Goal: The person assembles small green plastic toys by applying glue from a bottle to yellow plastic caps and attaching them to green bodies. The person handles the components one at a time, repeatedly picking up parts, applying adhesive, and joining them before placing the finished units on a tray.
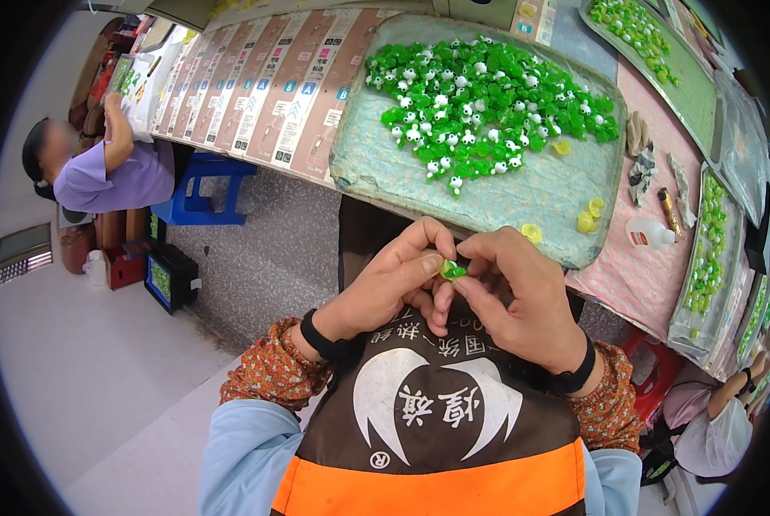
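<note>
One co-worker in a purple top point(114, 176) is at the far left, near a blue plastic stool point(204, 196). To the right, printed cardboard point(260, 86) covers the tabletop, probably to protect it. Nearer you, your left hand point(393, 279) pinches a small green plastic piece point(455, 272) between thumb and fingers, just off the near edge of the large lined tray point(372, 168). You hold it close to your body, likely for a clear look down at it. Your right hand point(522, 279) meets it from the other side, thumb and forefinger closed on the same piece; this double pinch likely steadies something so small. Yellow shows at its edge, but your fingers hide whether that part is separate. Beyond your hands, green-and-white panda-headed figures point(479, 103) lie heaped toward the tray's far side, presumably within your reach. A few yellow cup-shaped pieces point(586, 222) sit nearer, toward its right, apart from most of the heap. Farther right, a white bottle point(649, 232) is on the pink tablecloth point(630, 288), before a narrow tray point(730, 267) whose sides probably corral more green-and-white pieces point(707, 249).
</note>
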Available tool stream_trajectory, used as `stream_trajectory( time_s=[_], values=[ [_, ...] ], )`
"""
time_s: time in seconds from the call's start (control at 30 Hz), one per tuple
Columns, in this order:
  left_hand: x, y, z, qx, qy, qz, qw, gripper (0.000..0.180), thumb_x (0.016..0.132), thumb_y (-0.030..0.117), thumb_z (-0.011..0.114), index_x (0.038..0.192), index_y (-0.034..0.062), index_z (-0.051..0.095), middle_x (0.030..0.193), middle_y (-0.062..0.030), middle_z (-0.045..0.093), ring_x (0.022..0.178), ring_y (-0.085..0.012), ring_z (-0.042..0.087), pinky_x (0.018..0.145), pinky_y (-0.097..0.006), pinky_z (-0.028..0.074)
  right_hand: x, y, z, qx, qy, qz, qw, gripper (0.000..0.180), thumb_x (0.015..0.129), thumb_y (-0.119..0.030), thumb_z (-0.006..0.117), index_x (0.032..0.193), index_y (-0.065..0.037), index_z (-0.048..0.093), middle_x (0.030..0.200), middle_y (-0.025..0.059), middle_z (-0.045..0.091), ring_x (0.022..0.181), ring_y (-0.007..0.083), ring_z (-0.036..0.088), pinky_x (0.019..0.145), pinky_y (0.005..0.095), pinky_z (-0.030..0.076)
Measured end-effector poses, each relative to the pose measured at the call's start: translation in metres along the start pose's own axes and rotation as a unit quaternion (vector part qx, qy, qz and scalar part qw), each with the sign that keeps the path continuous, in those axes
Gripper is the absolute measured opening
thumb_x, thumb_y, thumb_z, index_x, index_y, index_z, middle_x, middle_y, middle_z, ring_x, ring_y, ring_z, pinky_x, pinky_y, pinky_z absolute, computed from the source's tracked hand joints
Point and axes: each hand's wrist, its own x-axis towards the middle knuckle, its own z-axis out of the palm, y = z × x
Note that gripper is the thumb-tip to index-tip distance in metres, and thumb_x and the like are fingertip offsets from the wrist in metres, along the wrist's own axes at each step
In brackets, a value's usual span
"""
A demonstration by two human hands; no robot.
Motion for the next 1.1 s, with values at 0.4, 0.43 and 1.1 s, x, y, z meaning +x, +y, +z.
stream_trajectory(
  time_s=[0.4,0.43,1.1],
  values=[
    [-0.004,0.001,0.003,0.076,0.03,0.013,0.997,0.019,0.108,0.023,0.045,0.116,0.0063,0.042,0.084,-0.0059,0.06,0.073,-0.0123,0.065,0.065,-0.03,0.061,-0.006,0.009,0.005,0.075,-0.006,0.084,0.994,0.013,0.087,-0.002,0.069,0.099,0.0,0.063,0.087,0.0128,0.065,0.073,0.029,0.066,0.064,0.0358,0.051],
    [-0.004,0.002,0.004,0.085,0.03,0.016,0.996,0.018,0.108,0.022,0.046,0.116,0.0062,0.042,0.084,-0.0058,0.06,0.073,-0.0121,0.064,0.065,-0.029,0.061,-0.005,0.009,0.005,0.077,-0.007,0.088,0.993,0.013,0.088,-0.003,0.069,0.099,0.0,0.063,0.086,0.0128,0.065,0.073,0.0287,0.066,0.064,0.0357,0.051],
    [-0.006,0.001,0.009,0.109,0.038,0.043,0.992,0.012,0.107,0.014,0.043,0.115,0.0052,0.042,0.089,-0.0069,0.061,0.075,-0.0103,0.063,0.067,-0.027,0.058,-0.005,0.003,-0.003,0.124,-0.055,0.144,0.98,0.013,0.089,0.001,0.066,0.101,-0.001,0.062,0.087,0.0125,0.063,0.076,0.0285,0.065,0.066,0.0345,0.05]
  ],
)
